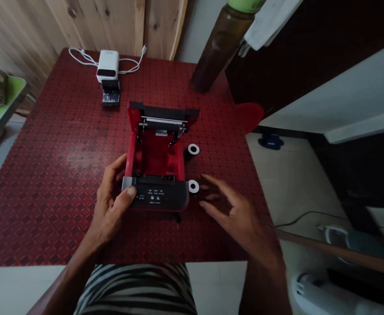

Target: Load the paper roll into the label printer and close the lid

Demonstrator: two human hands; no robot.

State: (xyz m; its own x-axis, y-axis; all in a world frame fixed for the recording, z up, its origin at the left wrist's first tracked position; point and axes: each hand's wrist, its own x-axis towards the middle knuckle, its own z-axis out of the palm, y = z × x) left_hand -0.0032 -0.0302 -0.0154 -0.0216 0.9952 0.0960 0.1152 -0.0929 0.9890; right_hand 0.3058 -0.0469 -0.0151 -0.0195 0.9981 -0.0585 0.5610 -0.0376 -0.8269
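A red and black printer (155, 153) sits on the table with its lid (164, 114) raised, showing the red bay inside. My left hand (113, 201) grips its front left corner, the thumb on the dark button panel and the fingers down along the side, partly hidden. Beside the printer's right edge stand two small rolls with white ring-shaped tops and dark sides, a nearer roll (193, 187) and a farther roll (193, 149). Fingers apart, my right hand (231, 210) hovers just right of the nearer roll, holding nothing.
At the back left of the red patterned table (64, 175) lies a small white device (108, 65) with a white cable and a dark flap. A tall brown bottle (216, 48) with a green top stands at the back right. Behind the table is a wooden wall (106, 22).
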